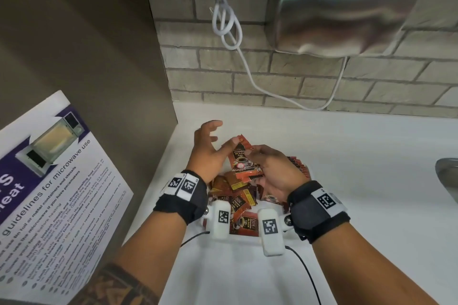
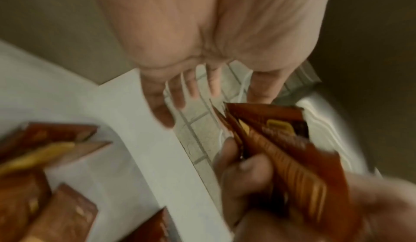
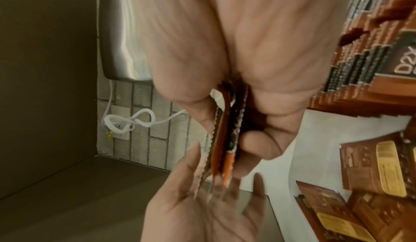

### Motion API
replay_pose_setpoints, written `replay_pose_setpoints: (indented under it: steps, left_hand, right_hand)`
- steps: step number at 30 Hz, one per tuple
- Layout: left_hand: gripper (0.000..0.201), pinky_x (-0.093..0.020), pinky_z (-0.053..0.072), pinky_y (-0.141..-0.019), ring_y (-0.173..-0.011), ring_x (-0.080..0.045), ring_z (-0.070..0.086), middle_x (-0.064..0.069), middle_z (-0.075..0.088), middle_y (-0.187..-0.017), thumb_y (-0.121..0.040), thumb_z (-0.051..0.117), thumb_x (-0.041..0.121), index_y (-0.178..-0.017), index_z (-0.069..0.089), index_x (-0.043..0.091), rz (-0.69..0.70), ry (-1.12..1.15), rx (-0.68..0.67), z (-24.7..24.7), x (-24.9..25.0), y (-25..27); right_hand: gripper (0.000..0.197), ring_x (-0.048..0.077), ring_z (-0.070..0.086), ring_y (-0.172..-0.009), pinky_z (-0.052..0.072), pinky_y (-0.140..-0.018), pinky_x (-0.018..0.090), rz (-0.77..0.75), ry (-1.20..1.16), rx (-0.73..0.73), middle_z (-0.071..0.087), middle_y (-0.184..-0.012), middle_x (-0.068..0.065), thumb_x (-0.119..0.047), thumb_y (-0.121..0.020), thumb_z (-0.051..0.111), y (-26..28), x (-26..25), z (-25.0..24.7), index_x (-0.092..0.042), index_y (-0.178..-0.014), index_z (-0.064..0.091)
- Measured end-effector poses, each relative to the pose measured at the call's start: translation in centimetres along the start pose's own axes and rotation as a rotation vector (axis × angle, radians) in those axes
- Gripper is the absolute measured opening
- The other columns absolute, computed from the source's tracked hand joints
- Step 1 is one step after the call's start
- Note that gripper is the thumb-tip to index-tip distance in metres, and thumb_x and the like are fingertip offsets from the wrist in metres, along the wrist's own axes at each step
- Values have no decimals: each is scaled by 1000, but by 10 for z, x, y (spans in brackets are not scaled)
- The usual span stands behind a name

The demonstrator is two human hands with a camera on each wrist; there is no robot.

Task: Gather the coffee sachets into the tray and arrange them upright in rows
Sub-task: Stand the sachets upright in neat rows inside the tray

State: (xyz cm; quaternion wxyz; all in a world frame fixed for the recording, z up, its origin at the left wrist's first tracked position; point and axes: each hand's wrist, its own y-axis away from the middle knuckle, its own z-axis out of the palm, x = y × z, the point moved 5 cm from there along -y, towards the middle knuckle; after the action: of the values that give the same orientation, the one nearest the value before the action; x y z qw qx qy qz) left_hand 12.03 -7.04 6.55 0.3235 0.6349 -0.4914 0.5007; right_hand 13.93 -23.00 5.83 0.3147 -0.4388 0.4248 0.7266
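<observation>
Two hands meet over a white tray point(image 1: 247, 237) on the white desk point(image 1: 359, 181). At 9 o'clock, the left hand point(image 1: 207, 153) spreads released fingers point(image 2: 193, 87), thumb touching a small stack of flat, crinkle-edged foil sachets point(image 1: 244, 160) gripped by the right hand point(image 1: 275, 168). Loose sachets point(image 1: 238, 202) lie jumbled below; an upright row point(image 1: 298, 164) stands at 3 o'clock. Behind: grey brick wall point(image 1: 272, 74), steel hand dryer point(image 1: 347, 7), one white cord point(image 1: 228, 25).

Evenly lit from above in the head view, bright on the white surface point(image 1: 347, 156), soft glare across the steel hand dryer point(image 1: 352, 7); straight lines bent toward the edges. Dimmer and warmer at both wrists, heavily motion-blurred, with the sachets point(image 2: 281, 148) smeared and corners darkened
</observation>
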Motion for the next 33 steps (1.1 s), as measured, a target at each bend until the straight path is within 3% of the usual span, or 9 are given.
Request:
replay_pose_setpoints:
  steps: [3, 6, 8, 10, 15, 20, 26, 30, 33]
  left_hand:
    - [40, -55, 50, -97, -114, -28, 61, -11, 56, -136, -98, 61, 29, -137, 50, 30, -367, 556, -276, 24, -9, 2]
    - [38, -62, 45, -98, -111, -37, 61, -19, 59, -131, -104, 44, 16, -142, 52, 17, -398, 808, -441, 41, 1, 14]
    - [40, -65, 51, -89, -112, -41, 61, -21, 57, -137, -105, 39, 13, -143, 51, 17, -401, 915, -502, 48, 7, 19]
    - [43, -62, 57, -80, -109, -39, 65, -18, 59, -137, -103, 40, 10, -144, 51, 20, -409, 962, -538, 52, 10, 21]
    - [67, -62, 56, -85, -104, -35, 68, -8, 67, -123, -88, 51, -13, -144, 49, 24, -323, 948, -590, 54, 9, 25]
    - [61, -39, 62, -64, -88, -30, 72, -9, 68, -113, -92, 55, -16, -136, 51, 27, -255, 698, -516, 48, 8, 25]
    - [52, -37, 61, -54, -88, -33, 72, -11, 69, -114, -95, 48, -13, -131, 58, 24, -283, 697, -494, 40, 5, 25]
    - [52, -38, 61, -55, -89, -35, 72, -17, 66, -126, -96, 43, -13, -133, 59, 20, -309, 726, -487, 33, -1, 23]
    - [46, -34, 60, -51, -92, -36, 72, -15, 66, -128, -96, 52, -7, -131, 60, 21, -294, 674, -440, 28, -2, 21]
  right_hand:
    - [23, 30, 72, -89, 60, -75, 44, -24, 12, -37, 72, -102, 18, -11, -99, 57, 3, -4, 1, -2, -120, 55]
    - [25, 34, 71, -96, 57, -85, 51, -86, 61, 20, 71, -108, 19, -16, -100, 57, 3, -9, -2, -7, -123, 54]
    - [25, 26, 72, -93, 61, -75, 39, -143, 184, 85, 70, -108, 14, -21, -102, 55, 3, -13, -7, -10, -125, 52]
    - [25, 19, 72, -93, 61, -77, 34, -201, 327, 135, 70, -109, 6, -27, -103, 52, 3, -15, -11, -16, -126, 49]
    - [28, 17, 69, -97, 58, -86, 38, -267, 482, 202, 68, -115, 4, -34, -103, 50, -1, -15, -16, -21, -128, 50]
    - [32, 18, 69, -90, 58, -76, 33, -337, 549, 212, 62, -111, 0, -40, -88, 73, 0, -20, -25, -27, -115, 62]
    - [28, 19, 70, -79, 58, -74, 40, -310, 438, 180, 72, -93, 0, -25, -81, 82, 4, -24, -36, -18, -103, 66]
    - [20, 18, 66, -73, 53, -64, 31, -279, 416, 203, 69, -87, 3, -19, -88, 76, 9, -25, -44, -12, -98, 61]
    - [15, 26, 72, -81, 59, -71, 37, -204, 241, 216, 71, -95, 14, -11, -96, 61, 10, -25, -51, 1, -104, 55]
